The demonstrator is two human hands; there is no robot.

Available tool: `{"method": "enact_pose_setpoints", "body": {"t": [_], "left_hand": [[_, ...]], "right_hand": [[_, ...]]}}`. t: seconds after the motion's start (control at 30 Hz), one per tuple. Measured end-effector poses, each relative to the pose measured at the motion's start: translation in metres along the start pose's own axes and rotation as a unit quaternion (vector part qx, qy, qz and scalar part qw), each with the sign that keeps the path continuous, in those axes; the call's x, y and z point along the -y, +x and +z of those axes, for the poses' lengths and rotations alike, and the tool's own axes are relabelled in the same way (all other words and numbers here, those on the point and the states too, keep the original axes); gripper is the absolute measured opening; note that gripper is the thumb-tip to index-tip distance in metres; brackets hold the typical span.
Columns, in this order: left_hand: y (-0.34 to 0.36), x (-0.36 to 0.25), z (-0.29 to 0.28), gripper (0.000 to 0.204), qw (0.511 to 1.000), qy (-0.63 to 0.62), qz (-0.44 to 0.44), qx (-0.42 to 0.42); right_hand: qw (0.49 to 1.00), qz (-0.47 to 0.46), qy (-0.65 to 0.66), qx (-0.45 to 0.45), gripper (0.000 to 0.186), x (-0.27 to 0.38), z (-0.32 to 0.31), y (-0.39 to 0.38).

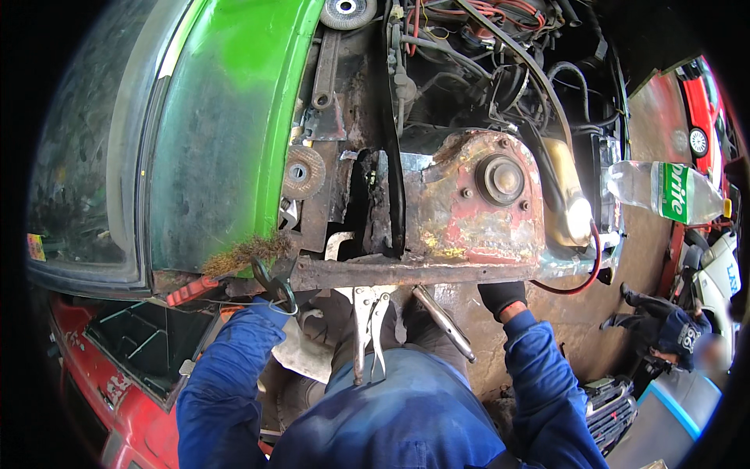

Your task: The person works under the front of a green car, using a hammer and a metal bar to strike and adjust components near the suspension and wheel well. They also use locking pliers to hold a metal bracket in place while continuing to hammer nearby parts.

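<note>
My left sleeve point(238, 344) reaches up to the rusty front rail point(430, 273); the hand itself is hidden there, below a wire brush point(242, 256) with a red handle and a dark looped tool point(281, 289). Silver locking pliers point(367, 328) hang from the rail, beside a long chrome tool point(441, 320). My right hand point(501, 298), in a black glove, is at the underside of the rail, its fingers mostly hidden. Behind the rail is a rusty, patchy strut tower point(437, 203). Two grinding discs point(305, 172) and a spanner point(324, 70) lie beside the green panel point(219, 156).
Hoses and wires point(492, 55) fill the engine bay. A plastic bottle point(641, 187) and a pale reservoir point(566, 195) sit at the right. Another person point(664, 336) is low on the floor at the right. A red vehicle point(94, 375) is lower left, another car point(699, 133) far right.
</note>
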State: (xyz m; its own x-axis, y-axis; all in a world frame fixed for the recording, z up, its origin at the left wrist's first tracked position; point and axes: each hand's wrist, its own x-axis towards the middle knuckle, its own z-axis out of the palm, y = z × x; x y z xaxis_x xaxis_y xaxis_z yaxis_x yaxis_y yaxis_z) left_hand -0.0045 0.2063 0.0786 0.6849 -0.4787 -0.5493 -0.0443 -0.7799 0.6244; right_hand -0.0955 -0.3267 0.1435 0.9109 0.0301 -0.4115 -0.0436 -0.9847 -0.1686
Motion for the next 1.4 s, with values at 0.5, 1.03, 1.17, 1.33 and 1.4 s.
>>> {"method": "enact_pose_setpoints", "body": {"t": [0.5, 1.03, 1.17, 1.33, 1.4], "left_hand": [[-0.009, -0.048, -0.016, 0.043, 0.994, -0.106, -0.020, -0.021], [-0.008, -0.016, -0.006, 0.042, 0.994, -0.094, -0.021, -0.041], [-0.004, -0.042, -0.017, 0.042, 0.994, -0.100, -0.038, -0.017], [-0.007, -0.071, -0.032, 0.042, 0.984, -0.169, -0.055, -0.003], [-0.010, -0.078, -0.036, 0.043, 0.985, -0.165, -0.050, -0.014]], "right_hand": [[0.997, 0.070, -0.002, 0.036, 0.038, 0.017, -0.016, -0.002], [0.990, 0.106, -0.005, 0.096, 0.041, 0.015, -0.013, -0.001], [0.996, 0.073, 0.010, 0.050, 0.042, 0.011, -0.001, 0.002], [0.999, 0.042, 0.019, 0.013, 0.042, 0.005, 0.010, 0.000], [0.999, 0.046, 0.006, 0.020, 0.040, 0.007, 0.006, -0.002]]}}
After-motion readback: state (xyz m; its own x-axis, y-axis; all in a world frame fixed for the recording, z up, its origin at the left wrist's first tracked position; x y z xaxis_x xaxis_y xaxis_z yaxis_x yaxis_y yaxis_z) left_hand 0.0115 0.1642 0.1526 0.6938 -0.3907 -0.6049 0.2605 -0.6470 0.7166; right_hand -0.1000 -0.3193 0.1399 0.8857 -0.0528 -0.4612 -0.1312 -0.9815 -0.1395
